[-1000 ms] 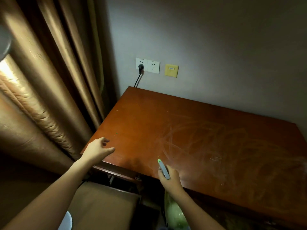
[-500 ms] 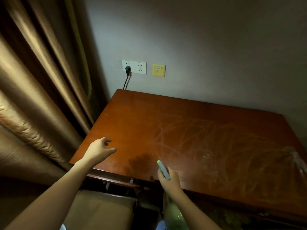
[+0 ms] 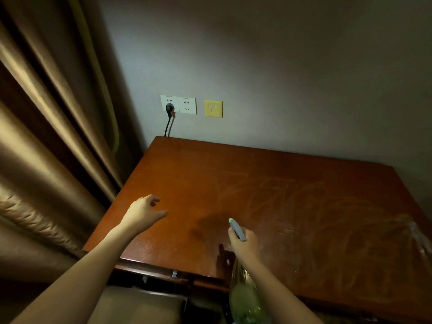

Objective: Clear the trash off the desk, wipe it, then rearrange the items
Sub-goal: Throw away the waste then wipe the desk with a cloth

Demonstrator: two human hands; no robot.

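The right hand (image 3: 244, 243) is curled round the neck of a spray bottle (image 3: 245, 298), whose green-tipped nozzle (image 3: 231, 220) points up and away toward the far left, over the left half of the tabletop (image 3: 233, 174). The bottle's long axis runs from its pale green body, which hangs below the near edge of the tabletop, up through the fist to the nozzle, so the bottle is tilted rather than upright. The patch ahead of the nozzle looks dark and unstreaked, while pale smeared arcs cover the middle and right of the surface; my judgement is that the next spray is meant for that left patch. The left hand (image 3: 143, 212) hovers over the near-left part of the tabletop, fingers loosely bent and holding nothing, left of the nozzle's line and nearer the unstreaked area than the right hand. No cloth is visible, so wiping would need one fetched first. A crumpled clear wrapper (image 3: 418, 232) lies at the right edge.
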